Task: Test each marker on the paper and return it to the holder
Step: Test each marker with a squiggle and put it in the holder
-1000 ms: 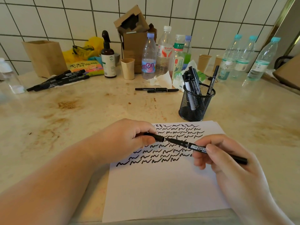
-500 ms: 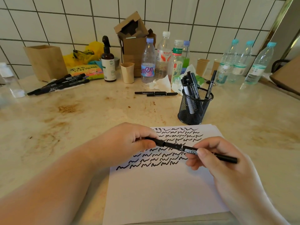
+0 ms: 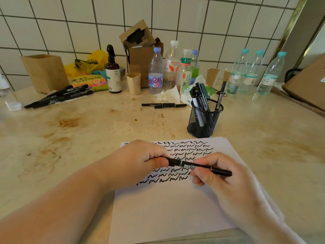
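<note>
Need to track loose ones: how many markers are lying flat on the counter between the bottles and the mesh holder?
2. Both lie side by side left of the mesh holder: the rear marker and the front marker, in front of the bottles. None seems hidden there.

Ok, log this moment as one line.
step: capping marker | left hand: on cap | right hand: on barrel | over paper | holder: next
</note>
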